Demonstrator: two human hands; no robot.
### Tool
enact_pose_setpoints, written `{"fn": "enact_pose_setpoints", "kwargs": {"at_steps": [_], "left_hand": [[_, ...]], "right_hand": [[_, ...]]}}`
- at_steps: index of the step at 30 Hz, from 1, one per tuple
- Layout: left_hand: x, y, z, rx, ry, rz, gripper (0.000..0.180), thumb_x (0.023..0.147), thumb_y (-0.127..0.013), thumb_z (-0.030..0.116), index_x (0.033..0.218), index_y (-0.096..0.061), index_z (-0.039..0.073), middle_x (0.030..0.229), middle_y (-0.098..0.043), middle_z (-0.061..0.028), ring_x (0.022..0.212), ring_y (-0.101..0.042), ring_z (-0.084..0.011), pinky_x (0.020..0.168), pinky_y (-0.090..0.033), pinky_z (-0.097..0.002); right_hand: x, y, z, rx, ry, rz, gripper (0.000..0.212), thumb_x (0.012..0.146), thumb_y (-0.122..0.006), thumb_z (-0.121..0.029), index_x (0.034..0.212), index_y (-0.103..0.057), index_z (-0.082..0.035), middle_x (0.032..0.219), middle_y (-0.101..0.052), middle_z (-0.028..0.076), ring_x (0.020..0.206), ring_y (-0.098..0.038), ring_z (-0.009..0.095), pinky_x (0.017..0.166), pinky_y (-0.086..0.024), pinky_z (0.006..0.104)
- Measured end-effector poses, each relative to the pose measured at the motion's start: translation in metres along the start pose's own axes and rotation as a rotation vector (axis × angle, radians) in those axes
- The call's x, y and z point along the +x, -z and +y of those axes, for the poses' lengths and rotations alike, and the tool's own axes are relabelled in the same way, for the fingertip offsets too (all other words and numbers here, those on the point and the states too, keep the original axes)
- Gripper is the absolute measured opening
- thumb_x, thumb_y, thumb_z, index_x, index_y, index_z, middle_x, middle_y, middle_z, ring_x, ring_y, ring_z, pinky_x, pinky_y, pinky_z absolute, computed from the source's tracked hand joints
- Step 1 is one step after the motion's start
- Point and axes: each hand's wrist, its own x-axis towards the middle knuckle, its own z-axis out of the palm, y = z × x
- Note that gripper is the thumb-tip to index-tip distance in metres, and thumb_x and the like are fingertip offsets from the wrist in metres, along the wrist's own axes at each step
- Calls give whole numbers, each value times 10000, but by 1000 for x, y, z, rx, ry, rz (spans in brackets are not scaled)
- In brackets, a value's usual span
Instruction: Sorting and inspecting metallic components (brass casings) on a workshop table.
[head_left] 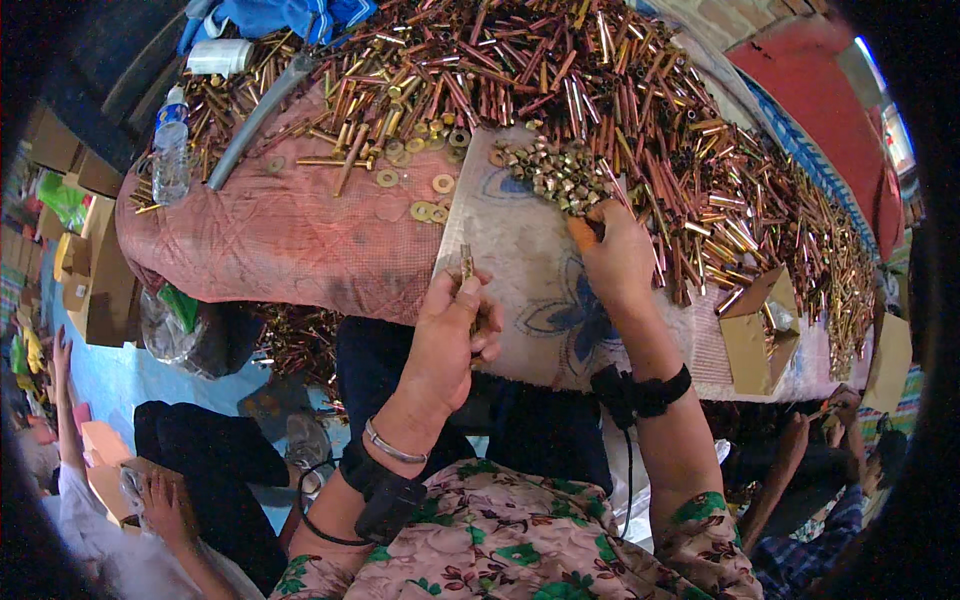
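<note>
My left hand (455, 325) is closed round a threaded metal bolt (467, 262), its tip pointing up past the thumb. At the near edge of a pile of small metal nuts (555, 175), my right hand (615, 255) has its fingers drawn together. An orange cover (582, 234) shows on one of its fingers. Whatever those fingertips pinch is hidden. Flat brass-coloured washers (442, 184) lie on the cloth to the left of the nuts. Behind them spreads a great heap of coppery bolts and sleeves (560, 70).
Cloths (300, 240) cover the table. A grey bar (258, 122) and a plastic bottle (172, 150) are at the left. An open cardboard box (760, 335) stands at the right edge. Other people's hands (165, 505) show at the lower left and lower right.
</note>
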Motion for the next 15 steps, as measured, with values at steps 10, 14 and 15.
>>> {"fn": "enact_pose_setpoints", "kwargs": {"at_steps": [10, 14, 15], "left_hand": [[-5, 2, 3, -104, 23, -230, 283, 926, -479, 243, 1147, -448, 69, 795, -510, -22, 656, -479, -93, 639, -474, -280], [-11, 3, 1, -11, 78, -231, 307, 930, -473, 272, 1173, -442, 88, 769, -503, -13, 643, -473, -86, 623, -468, -269], [-13, 4, 1, 30, 85, -229, 309, 931, -472, 277, 1177, -441, 92, 760, -501, -11, 633, -463, -82, 604, -456, -258]], "right_hand": [[-25, 11, -4, 842, -141, -84, 126, 861, -546, -107, 964, -571, -38, 816, -610, 80, 719, -588, 175, 631, -475, 303], [-38, 19, -27, 1484, -465, -323, 159, 867, -570, -136, 990, -566, -35, 799, -573, 34, 668, -533, 106, 596, -428, 221], [-41, 20, -28, 1526, -464, -382, 174, 872, -564, -149, 1001, -562, -32, 794, -568, 32, 655, -523, 103, 578, -413, 216]]}}
